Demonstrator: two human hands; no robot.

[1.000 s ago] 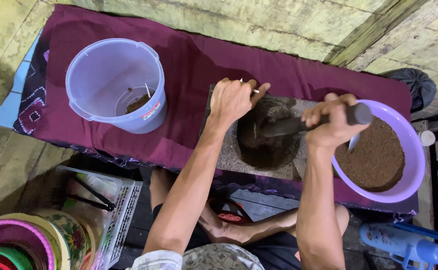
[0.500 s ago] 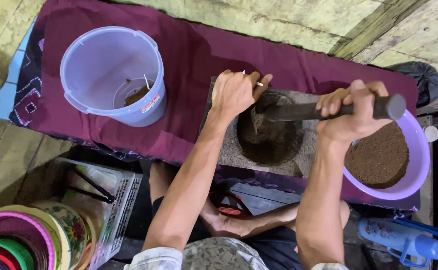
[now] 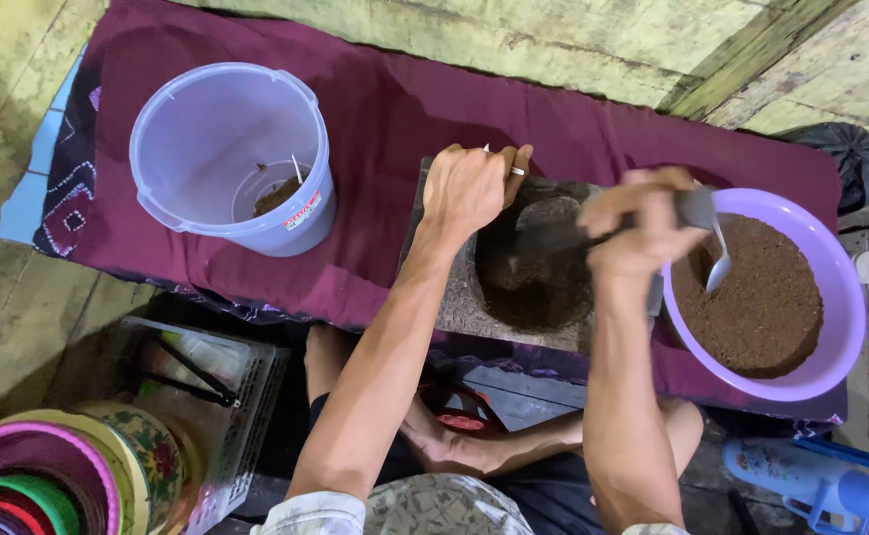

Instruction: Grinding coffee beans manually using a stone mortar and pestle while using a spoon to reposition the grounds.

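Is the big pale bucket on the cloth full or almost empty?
Almost empty. The bucket stands upright without a lid, and only a small heap of brown powder lies at its bottom; the walls are otherwise bare.

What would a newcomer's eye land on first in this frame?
Probably the two bare arms meeting at the stone mortar in the middle of the maroon cloth: the left hand rests on its rim, and the right hand grips a dark pestle. Next come the purple bowl of brown powder on the right and the pale bucket on the left.
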